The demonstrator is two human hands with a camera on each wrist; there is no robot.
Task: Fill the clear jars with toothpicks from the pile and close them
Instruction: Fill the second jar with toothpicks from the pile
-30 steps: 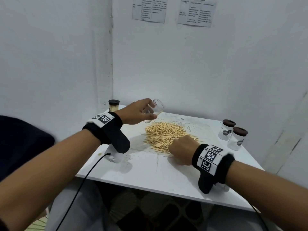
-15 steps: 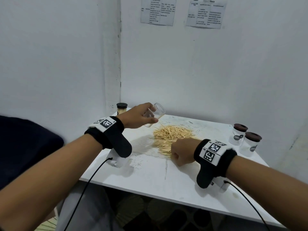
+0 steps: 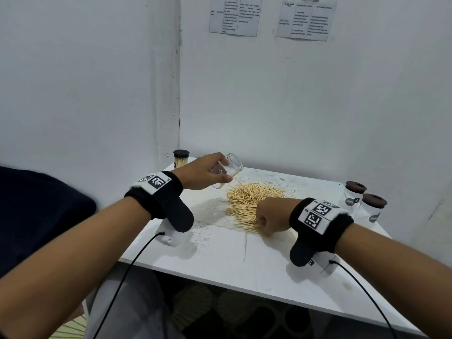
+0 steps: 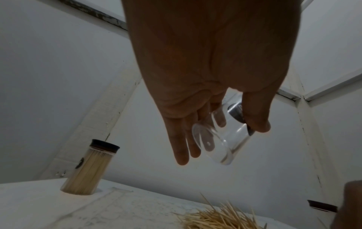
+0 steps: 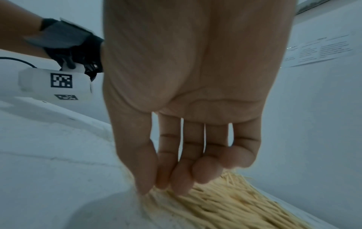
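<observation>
My left hand (image 3: 208, 171) holds a clear, lidless jar (image 3: 227, 170) tilted in the air above the far left edge of the toothpick pile (image 3: 247, 199), its mouth facing up and right. In the left wrist view the thumb and fingers grip the jar (image 4: 221, 139), which looks almost empty. My right hand (image 3: 271, 216) sits on the pile's near edge. In the right wrist view its thumb and curled fingertips (image 5: 164, 184) are drawn together on the toothpicks (image 5: 225, 206).
A toothpick-filled jar with a dark lid (image 3: 181, 159) stands at the white table's (image 3: 244, 265) back left corner. Two lidded, empty clear jars (image 3: 354, 194) (image 3: 373, 207) stand at the right edge. Walls close in behind and to the left.
The head view has tilted up and shifted. My right hand has slid slightly toward the pile's near edge. My left hand keeps the jar tilted in about the same place.
</observation>
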